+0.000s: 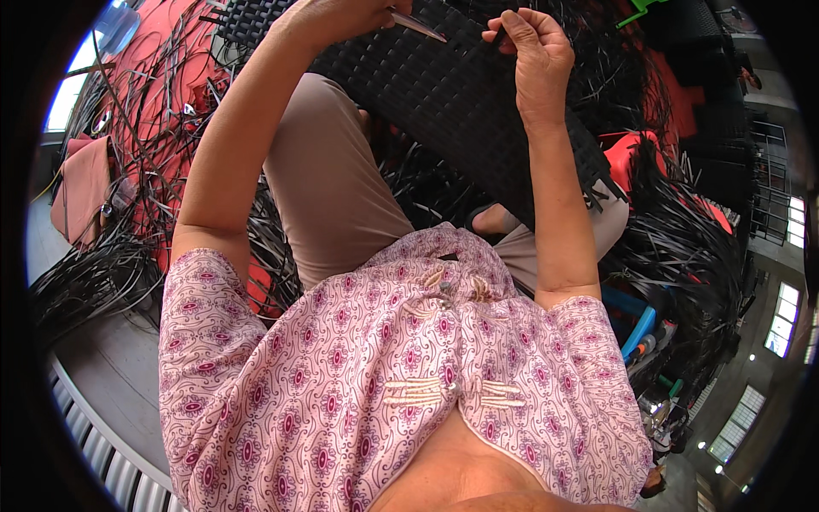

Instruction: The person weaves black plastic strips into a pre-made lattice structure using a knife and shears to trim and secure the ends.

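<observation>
A black panel [418, 94] woven from flat plastic strips slants across my lap and over my knees, with loose strip ends at its lower right corner. My left hand [328, 19] is closed on a pointed silver metal tool [420, 26]; its handle is hidden, so its exact kind does not show. The tip lies over the panel's weave. Above the panel's right part, my right hand [537, 53] pinches a short dark strip end [500, 36] between thumb and fingers.
Loose black strips [691, 230] pile up at right, and more strips [94, 282] lie at left. Red fabric [153, 51] shows under the strips. A pink cloth [83, 192] hangs at far left, and a blue tray [640, 333] with tools stands by my right elbow.
</observation>
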`<state>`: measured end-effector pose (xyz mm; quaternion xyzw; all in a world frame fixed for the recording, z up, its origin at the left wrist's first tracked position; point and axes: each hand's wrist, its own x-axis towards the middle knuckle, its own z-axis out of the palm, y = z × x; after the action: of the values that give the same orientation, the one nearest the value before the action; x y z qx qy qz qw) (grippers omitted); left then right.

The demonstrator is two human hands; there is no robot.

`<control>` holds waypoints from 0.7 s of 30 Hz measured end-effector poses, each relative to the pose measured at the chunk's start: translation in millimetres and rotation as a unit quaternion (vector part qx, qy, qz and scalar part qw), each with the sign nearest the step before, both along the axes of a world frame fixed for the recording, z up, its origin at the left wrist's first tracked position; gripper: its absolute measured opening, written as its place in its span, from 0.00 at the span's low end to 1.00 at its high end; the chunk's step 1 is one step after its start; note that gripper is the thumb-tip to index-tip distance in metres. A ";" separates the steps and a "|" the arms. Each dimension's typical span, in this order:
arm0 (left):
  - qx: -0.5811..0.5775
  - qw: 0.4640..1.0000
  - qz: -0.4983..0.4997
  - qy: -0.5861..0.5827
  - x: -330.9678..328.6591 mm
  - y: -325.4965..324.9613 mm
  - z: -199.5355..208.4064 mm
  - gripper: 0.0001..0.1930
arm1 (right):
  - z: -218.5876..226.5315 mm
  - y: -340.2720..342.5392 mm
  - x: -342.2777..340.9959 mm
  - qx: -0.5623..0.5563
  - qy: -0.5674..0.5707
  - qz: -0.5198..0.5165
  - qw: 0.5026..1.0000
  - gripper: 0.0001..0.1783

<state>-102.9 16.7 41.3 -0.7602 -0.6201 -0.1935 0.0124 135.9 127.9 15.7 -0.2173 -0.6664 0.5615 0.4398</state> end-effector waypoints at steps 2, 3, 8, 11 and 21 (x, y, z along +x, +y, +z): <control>-0.007 1.000 -0.001 0.002 1.8 3.6 0.2 0.08 | -9.1 3.7 0.9 -0.009 -0.002 0.019 1.000 0.13; -0.018 1.000 0.002 -0.002 0.6 5.5 -0.7 0.08 | -11.3 2.6 -0.9 -0.009 -0.006 0.022 1.000 0.12; -0.058 0.994 -0.018 -0.088 -9.1 9.7 -4.7 0.09 | -20.2 -1.6 -4.3 -0.008 0.031 0.039 0.999 0.12; -0.124 0.981 0.011 -0.148 -12.1 11.0 -6.8 0.11 | -13.8 -3.8 0.6 -0.004 -0.004 0.030 1.000 0.12; -0.112 0.958 -0.112 -0.240 -23.6 28.2 -28.1 0.12 | -15.5 -8.1 5.2 -0.005 -0.027 -0.010 1.000 0.11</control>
<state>-126.6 44.9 13.2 -0.7524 -0.5336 -0.2999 -0.2433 141.2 119.8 0.2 -0.2411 -0.6730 0.5544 0.4261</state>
